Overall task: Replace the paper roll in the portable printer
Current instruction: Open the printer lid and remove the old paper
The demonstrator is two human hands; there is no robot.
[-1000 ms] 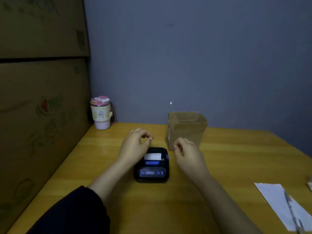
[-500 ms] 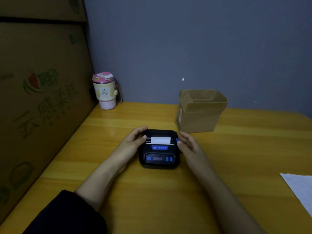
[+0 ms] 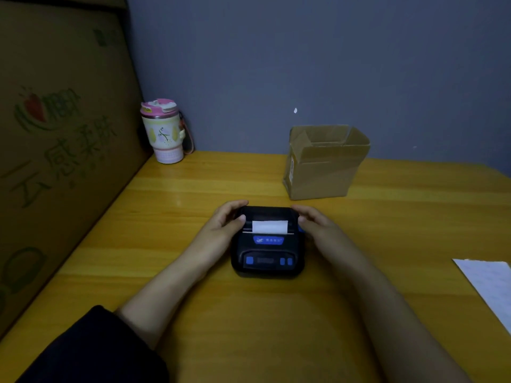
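Observation:
A small black portable printer (image 3: 267, 254) with blue buttons lies flat on the wooden table (image 3: 193, 189). A short strip of white paper (image 3: 269, 226) sticks out of its slot. My left hand (image 3: 221, 225) cups the printer's left upper side, thumb on top near the paper. My right hand (image 3: 318, 228) grips the right upper side, fingers by a blue tab on that edge. The lid is closed. No spare roll is visible.
An open brown cardboard box (image 3: 323, 164) stands just behind the printer. A pink-lidded tumbler (image 3: 164, 131) sits in the back left corner. Large printed cartons (image 3: 55, 150) wall off the left side. A white sheet (image 3: 492, 288) lies at the right edge.
Both hands came down from above the printer and closed on its two sides. The view tilted down and drew closer.

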